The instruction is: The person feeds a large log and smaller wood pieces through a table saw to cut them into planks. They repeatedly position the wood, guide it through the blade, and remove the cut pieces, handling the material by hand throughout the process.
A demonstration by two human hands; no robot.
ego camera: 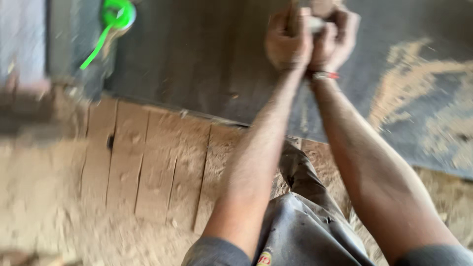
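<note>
At the top of the head view, I see both hands, left hand [288,42] and right hand [336,37], clenched together around a blurred wooden handle [294,15]; sawdust [414,83] already coats the plank floor [148,162], so progress is unclear.

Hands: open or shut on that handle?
Shut. The left hand and right hand have fingers curled around a wooden handle at the frame's top; motion blur hides what it belongs to.
</note>
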